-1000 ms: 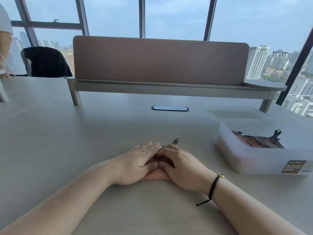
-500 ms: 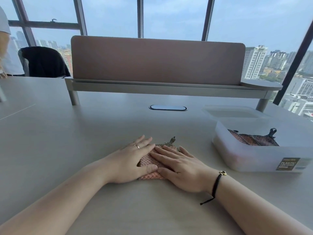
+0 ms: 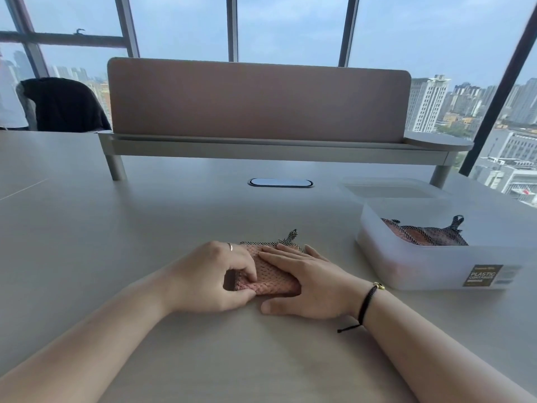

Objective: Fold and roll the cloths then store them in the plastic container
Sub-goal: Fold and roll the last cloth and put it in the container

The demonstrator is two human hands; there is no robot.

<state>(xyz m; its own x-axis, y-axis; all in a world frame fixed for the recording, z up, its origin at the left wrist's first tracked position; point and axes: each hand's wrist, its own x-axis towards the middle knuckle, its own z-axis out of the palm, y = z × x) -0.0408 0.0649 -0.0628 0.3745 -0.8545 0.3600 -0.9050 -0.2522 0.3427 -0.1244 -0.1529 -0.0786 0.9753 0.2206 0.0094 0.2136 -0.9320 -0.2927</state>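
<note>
Desk (image 3: 87, 257) is carrying everything here: 1 pink divider screen (image 3: 258, 100) at the back, 1 oval cable port (image 3: 280, 182) in the middle. Plastic container (image 3: 421, 269) is sitting at right, well apart from the hands, w/ 1 labelled sticker on its front wall and 1 pink-and-black cloth (image 3: 421, 235) lying inside; its clear lid (image 3: 389, 189) is lying flat just behind it. 2nd cloth, a pink waffle-weave cloth (image 3: 268, 276) w/ black-checked trim, is lying folded on the desk between the 2 hands. Left hand (image 3: 212, 282) is now curling vs 0.5 s ago, when it was lying flat: thumb and fingertips are pinching the cloth's near-left edge and lifting it. Right hand (image 3: 308, 286) is staying spread flat, fingers pressing the cloth's top, thumb on the desk, gripping nothing. 1 ring (image 3: 229, 246) is showing on the left hand, 1 black cord bracelet (image 3: 366, 303) on the right wrist.
</note>
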